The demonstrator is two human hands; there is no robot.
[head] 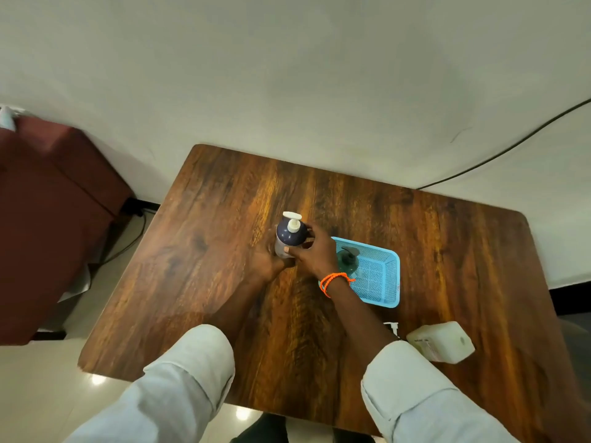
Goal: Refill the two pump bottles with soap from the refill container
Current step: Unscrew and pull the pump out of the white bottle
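navy bottle (288, 238): we held it upright on the tabletop (447, 251), pump on.
hands: left hand (267, 263) and right hand (311, 252) wrapped it, probably steadying.
second bottle (347, 262): waited in the basket (380, 276).
refill jug (443, 342): near right, within reach.

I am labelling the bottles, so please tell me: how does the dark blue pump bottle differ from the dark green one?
The dark blue pump bottle stands on the wooden table, gripped by both hands; the dark green pump bottle stands untouched in the light blue plastic basket. The blue one's pump is white, the green one's dark. Both stand upright.
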